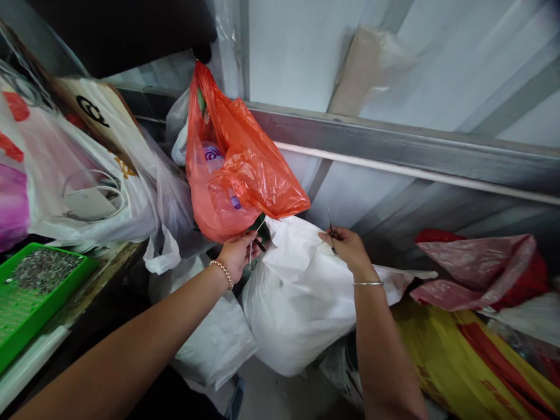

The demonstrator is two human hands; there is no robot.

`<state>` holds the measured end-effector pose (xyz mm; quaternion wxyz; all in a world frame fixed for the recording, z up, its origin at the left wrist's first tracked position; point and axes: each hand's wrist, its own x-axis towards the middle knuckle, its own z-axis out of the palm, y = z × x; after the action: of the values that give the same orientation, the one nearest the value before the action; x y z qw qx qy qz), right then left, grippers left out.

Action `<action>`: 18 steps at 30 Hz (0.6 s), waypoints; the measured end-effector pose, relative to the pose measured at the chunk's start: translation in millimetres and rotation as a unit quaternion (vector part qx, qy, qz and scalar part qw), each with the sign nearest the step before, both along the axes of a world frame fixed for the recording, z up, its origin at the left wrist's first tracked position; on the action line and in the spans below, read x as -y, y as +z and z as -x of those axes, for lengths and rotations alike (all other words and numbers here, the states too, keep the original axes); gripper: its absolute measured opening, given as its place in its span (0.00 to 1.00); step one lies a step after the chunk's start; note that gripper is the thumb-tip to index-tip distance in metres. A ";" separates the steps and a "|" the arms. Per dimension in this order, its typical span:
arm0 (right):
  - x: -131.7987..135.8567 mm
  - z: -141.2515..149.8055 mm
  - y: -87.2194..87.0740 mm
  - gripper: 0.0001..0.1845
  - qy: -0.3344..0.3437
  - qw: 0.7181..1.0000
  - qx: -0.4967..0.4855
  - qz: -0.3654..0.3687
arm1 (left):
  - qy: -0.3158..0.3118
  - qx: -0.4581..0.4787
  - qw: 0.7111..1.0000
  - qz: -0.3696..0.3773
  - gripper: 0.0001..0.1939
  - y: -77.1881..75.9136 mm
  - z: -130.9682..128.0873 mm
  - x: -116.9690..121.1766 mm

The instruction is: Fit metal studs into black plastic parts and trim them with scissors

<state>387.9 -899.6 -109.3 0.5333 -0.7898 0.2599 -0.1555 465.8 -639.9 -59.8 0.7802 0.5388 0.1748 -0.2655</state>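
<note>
Looks like a small workshop or its storage corner, can't tell which. Pale wall panels, upper ctr. & R, w/ a bare grey beam across & a white pipe below. Far L, a green tray of grey pcs., too small to ID, on a worn wooden counter. Stuffed plastic bags, upper L; white sack, ctr.; yellow sack, btm R.

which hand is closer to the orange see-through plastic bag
Left. The left hand is right at the lower edge of the orange see-through plastic bag; the right hand is beyond its lower right corner, at the bulging white sack.
</note>
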 end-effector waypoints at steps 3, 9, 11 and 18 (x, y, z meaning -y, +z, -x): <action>3.4 -11.9 7.0 0.20 -0.008 0.999 -0.003 -0.048 | 0.007 -0.013 1.000 0.015 0.05 1.0 -4.4 6.1; 4.3 -17.4 10.6 0.20 -0.011 0.998 -0.003 -0.063 | 0.000 -0.017 1.000 0.012 0.04 -4.3 -3.8 4.1; 3.3 -17.7 9.1 0.20 -0.017 0.998 -0.002 -0.066 | -0.001 -0.022 1.000 0.009 0.04 -3.9 -3.0 3.7; 3.6 -21.5 6.5 0.19 -0.013 0.999 0.021 -0.023 | -0.012 -0.031 0.999 -0.008 0.04 -1.0 0.1 3.0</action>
<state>409.4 -903.1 -102.8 0.5545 -0.7706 0.2622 -0.1734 465.7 -642.8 -60.8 0.7668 0.5386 0.1945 -0.2901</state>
